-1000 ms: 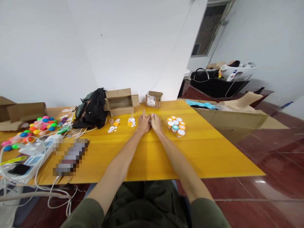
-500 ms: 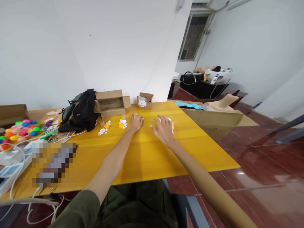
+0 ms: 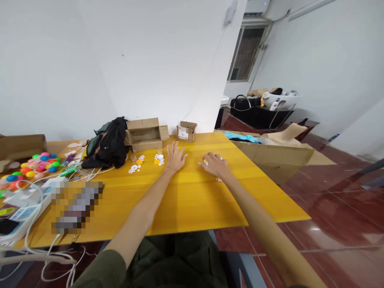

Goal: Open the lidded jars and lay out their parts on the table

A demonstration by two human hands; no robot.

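My left hand (image 3: 175, 157) lies flat on the yellow table (image 3: 186, 200) with its fingers spread, holding nothing, just right of a scatter of small white and orange round parts (image 3: 158, 158). My right hand (image 3: 213, 164) rests further right with its fingers curled down over a cluster of small orange and white lidded cups (image 3: 206, 161), which it mostly hides. Whether it grips one of them I cannot make out.
A black bag (image 3: 110, 143), an open cardboard box (image 3: 143, 134) and a small box (image 3: 186, 131) stand at the table's far edge. Coloured balls (image 3: 37, 163), a power strip (image 3: 27, 204) and cables lie at the left. A large flat carton (image 3: 279, 150) sits on the floor to the right.
My two hands were together at the table's middle; they have parted. The right hand moved right onto the cups and curled, and the left hand spread flat.
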